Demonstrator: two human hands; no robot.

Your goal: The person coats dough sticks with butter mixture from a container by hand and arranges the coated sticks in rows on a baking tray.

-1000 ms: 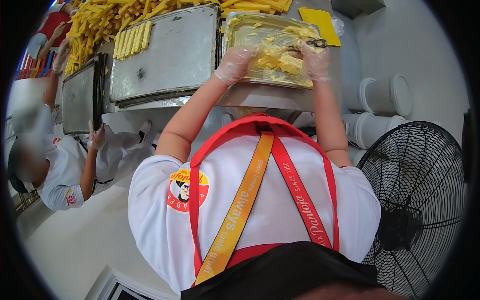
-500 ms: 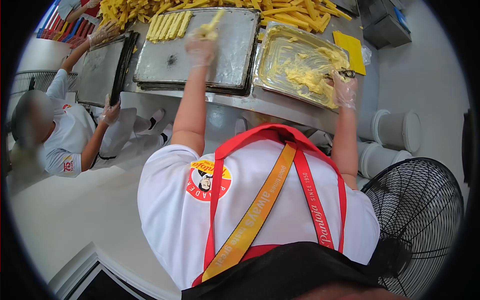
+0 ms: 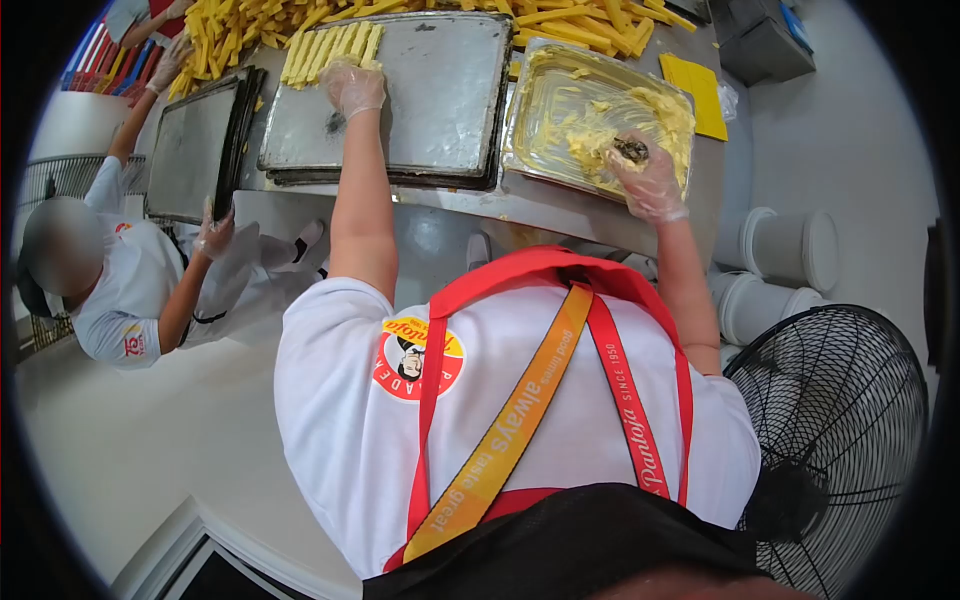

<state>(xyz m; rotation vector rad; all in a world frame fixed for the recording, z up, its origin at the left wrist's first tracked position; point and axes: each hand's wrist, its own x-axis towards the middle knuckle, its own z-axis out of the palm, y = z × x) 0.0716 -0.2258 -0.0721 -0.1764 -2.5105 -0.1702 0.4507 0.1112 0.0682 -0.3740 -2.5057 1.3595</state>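
Observation:
My left hand point(image 3: 355, 88), in a clear plastic glove, is at the near end of a row of pale yellow coated sticks point(image 3: 325, 52) on a metal baking tray point(image 3: 430, 110). Its fingers are closed on the stick at the right of the row, which they partly hide. In the shallow pan point(image 3: 530, 85) smeared with yellow spread point(image 3: 590, 135), my gloved right hand point(image 3: 652, 185) grips a tool by its dark, smeared handle point(image 3: 632, 149). The tool's working end is hidden.
Uncoated yellow sticks point(image 3: 570, 25) are heaped along the back. Left, a co-worker's gloved hand point(image 3: 215, 232) touches dark-edged trays point(image 3: 195, 145). A yellow packet point(image 3: 695, 95) lies right of the pan. White buckets point(image 3: 790, 255) and a black fan point(image 3: 835, 430) stand at the right.
My left hand has carried a coated stick left and down to the row's right end. My right hand has moved left over the pan with the tool.

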